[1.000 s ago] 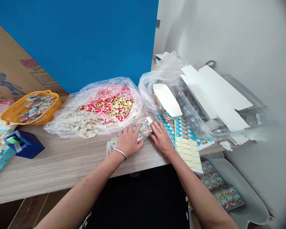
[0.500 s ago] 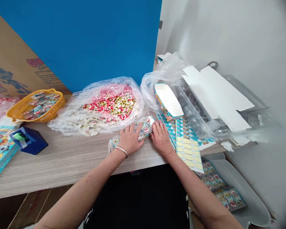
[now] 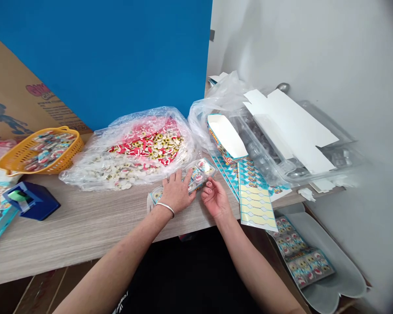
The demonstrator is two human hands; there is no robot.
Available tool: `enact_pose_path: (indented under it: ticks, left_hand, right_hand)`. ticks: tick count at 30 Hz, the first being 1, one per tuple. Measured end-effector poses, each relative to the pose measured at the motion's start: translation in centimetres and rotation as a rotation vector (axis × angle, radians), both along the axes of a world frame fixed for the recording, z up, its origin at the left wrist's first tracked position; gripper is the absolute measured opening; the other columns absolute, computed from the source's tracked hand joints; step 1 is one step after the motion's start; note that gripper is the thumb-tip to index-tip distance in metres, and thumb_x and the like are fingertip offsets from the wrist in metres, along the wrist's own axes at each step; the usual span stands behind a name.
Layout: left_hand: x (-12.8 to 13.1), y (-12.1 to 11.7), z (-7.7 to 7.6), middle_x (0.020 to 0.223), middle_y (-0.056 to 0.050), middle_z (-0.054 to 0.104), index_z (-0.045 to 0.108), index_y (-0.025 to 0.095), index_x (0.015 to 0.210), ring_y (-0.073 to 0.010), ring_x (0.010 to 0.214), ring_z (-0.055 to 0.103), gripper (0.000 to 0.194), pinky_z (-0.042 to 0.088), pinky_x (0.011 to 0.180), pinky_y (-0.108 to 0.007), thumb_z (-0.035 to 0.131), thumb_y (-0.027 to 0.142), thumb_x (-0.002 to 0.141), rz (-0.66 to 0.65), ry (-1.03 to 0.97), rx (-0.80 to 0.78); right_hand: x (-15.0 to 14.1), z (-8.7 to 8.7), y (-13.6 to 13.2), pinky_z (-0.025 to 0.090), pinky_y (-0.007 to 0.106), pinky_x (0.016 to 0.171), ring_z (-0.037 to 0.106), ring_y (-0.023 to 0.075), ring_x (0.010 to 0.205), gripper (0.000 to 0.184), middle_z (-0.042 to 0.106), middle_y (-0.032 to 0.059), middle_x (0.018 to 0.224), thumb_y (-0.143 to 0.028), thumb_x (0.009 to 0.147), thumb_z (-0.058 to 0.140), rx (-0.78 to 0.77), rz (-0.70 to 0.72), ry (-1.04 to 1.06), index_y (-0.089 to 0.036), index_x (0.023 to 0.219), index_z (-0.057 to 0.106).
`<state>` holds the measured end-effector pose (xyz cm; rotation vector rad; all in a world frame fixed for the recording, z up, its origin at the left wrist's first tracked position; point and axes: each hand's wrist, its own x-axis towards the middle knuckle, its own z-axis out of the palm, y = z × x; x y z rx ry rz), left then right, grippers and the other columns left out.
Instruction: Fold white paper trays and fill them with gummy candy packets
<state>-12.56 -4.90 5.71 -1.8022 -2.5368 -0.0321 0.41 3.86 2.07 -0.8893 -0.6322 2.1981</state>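
A long clear plastic blister pack [image 3: 199,172] lies at a slant on the table, with colourful candies in its round cells. My left hand [image 3: 176,192], a bracelet at its wrist, lies across the pack's left and middle part. Its fingers reach over the top and the thumb sits along the near edge, holding it. My right hand [image 3: 215,199] is turned palm up at the near right edge, fingers curled and the thumb and fingertip closed on that edge. A printed card shows under the pack. Part of the pack is hidden under my left hand.
Behind lies a plastic bag of loose candies [image 3: 150,148]. At left are a yellow basket [image 3: 75,150] and a blue tape dispenser [image 3: 39,205]. Rightward are an open carton [image 3: 227,137], sticker sheets [image 3: 257,205], a clear tray [image 3: 281,176] and, lower, a box of filled packs [image 3: 309,266].
My right hand has turned from palm down on the pack to palm up, its fingers curling at the near right edge. The left hand stays on the pack. The view has shifted slightly.
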Motion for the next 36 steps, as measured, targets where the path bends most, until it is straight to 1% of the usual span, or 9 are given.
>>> enact_pose_path:
  ticks: [5,9,12,15,19,22,27,32,36]
  left_hand:
    - [0.2,0.1,0.2,0.149,-0.019,0.040,0.028,0.026,0.158,-0.0387,0.123,0.047,0.078,0.043,0.094,-0.054,0.053,0.055,0.090,0.034,0.006,-0.035]
    - [0.2,0.1,0.3,0.151,-0.019,0.039,0.025,0.026,0.159,-0.0389,0.124,0.046,0.080,0.042,0.095,-0.054,0.052,0.057,0.090,0.032,-0.006,-0.064]
    - [0.1,0.1,0.5,0.153,-0.019,0.037,0.023,0.026,0.159,-0.0391,0.126,0.046,0.082,0.042,0.096,-0.054,0.052,0.058,0.089,0.027,-0.008,-0.077]
    - [0.1,0.1,0.7,0.152,-0.019,0.037,0.024,0.026,0.159,-0.0392,0.125,0.046,0.081,0.042,0.095,-0.054,0.051,0.057,0.089,0.022,-0.016,-0.091]
    - [0.1,0.1,0.8,0.152,-0.020,0.037,0.026,0.024,0.158,-0.0399,0.124,0.047,0.081,0.042,0.095,-0.055,0.051,0.057,0.088,0.013,-0.019,-0.095]
    - [0.1,0.1,0.8,0.152,-0.021,0.037,0.024,0.024,0.159,-0.0401,0.124,0.047,0.081,0.042,0.094,-0.055,0.051,0.056,0.089,0.013,-0.014,-0.091]
    - [0.1,0.1,0.7,0.150,-0.020,0.039,0.023,0.025,0.159,-0.0397,0.123,0.047,0.079,0.042,0.093,-0.054,0.048,0.056,0.091,0.015,-0.010,-0.091]
    - [-0.1,0.1,0.5,0.154,-0.021,0.034,0.021,0.025,0.160,-0.0393,0.126,0.046,0.084,0.041,0.096,-0.054,0.053,0.056,0.089,0.011,-0.009,-0.102]
    - [-0.2,0.1,0.6,0.155,-0.022,0.034,0.020,0.023,0.160,-0.0402,0.128,0.045,0.090,0.040,0.098,-0.055,0.058,0.054,0.085,0.005,-0.018,-0.119]
  right_hand:
    - [-0.1,0.5,-0.2,0.042,0.015,0.044,0.050,0.0047,0.045,0.004,0.063,-0.0060,0.062,-0.022,0.082,0.065,-0.235,-0.167,0.091,-0.020,0.083,0.062]
    - [-0.2,0.5,-1.6,0.049,0.018,0.044,0.061,0.0087,0.049,0.011,0.074,0.0008,0.073,-0.020,0.081,0.066,-0.246,-0.175,0.044,-0.018,0.092,0.067]
    - [-0.1,0.9,-2.6,0.052,0.020,0.045,0.063,0.0099,0.052,0.019,0.077,0.0021,0.081,-0.021,0.082,0.066,-0.216,-0.187,0.047,-0.018,0.101,0.069]
    - [0.0,1.3,-2.5,0.050,0.019,0.045,0.061,0.0088,0.051,0.018,0.076,0.0006,0.077,-0.020,0.082,0.066,-0.266,-0.184,0.087,-0.018,0.100,0.069]
    - [-0.1,1.3,-1.4,0.045,0.017,0.043,0.053,0.0061,0.045,0.006,0.067,-0.0037,0.062,-0.020,0.084,0.062,-0.375,-0.148,0.203,-0.018,0.085,0.067]
    - [-0.6,1.2,-1.0,0.040,0.016,0.041,0.045,0.0044,0.040,0.011,0.060,-0.0056,0.056,-0.023,0.086,0.060,-0.401,-0.091,0.268,-0.018,0.078,0.064]
    - [-1.1,0.6,-2.5,0.036,0.016,0.040,0.042,0.0044,0.038,0.009,0.061,-0.0056,0.053,-0.025,0.081,0.066,-0.335,-0.016,0.172,-0.017,0.081,0.067]
    - [-1.2,-0.1,-4.2,0.031,0.018,0.037,0.040,0.0047,0.035,0.024,0.061,-0.0066,0.053,-0.031,0.073,0.077,-0.168,0.043,0.084,-0.016,0.089,0.068]
    - [-1.2,-0.3,-4.1,0.025,0.018,0.036,0.037,0.0040,0.034,0.032,0.056,-0.0083,0.050,-0.036,0.066,0.084,-0.089,0.054,0.010,-0.018,0.084,0.065]
